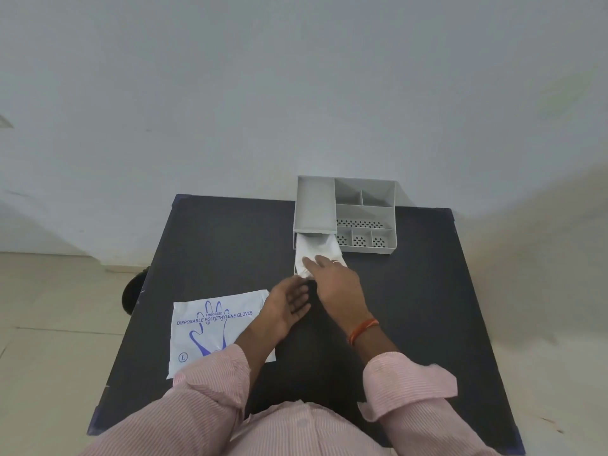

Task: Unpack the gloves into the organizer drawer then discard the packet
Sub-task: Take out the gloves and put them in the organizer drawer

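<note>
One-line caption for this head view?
Right hand presses gloves into the organizer drawer; left hand open, empty packet on table.

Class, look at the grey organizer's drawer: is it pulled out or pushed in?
Pulled out. The drawer juts toward the person from under the organizer, with white gloves lying in it under the right hand.

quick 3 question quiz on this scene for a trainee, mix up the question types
1. True or false: the glove packet lies inside the organizer.
2. Which hand rests on the gloves in the pulled-out drawer? A) left hand B) right hand C) neither
3. Fill in: the packet lies on the dark table, partly under the person's ____ forearm.

Key
1. False: it lies flat on the table, apart from the organizer.
2. B: the right hand rests on the gloves; the left hand hovers open beside it.
3. left
</note>
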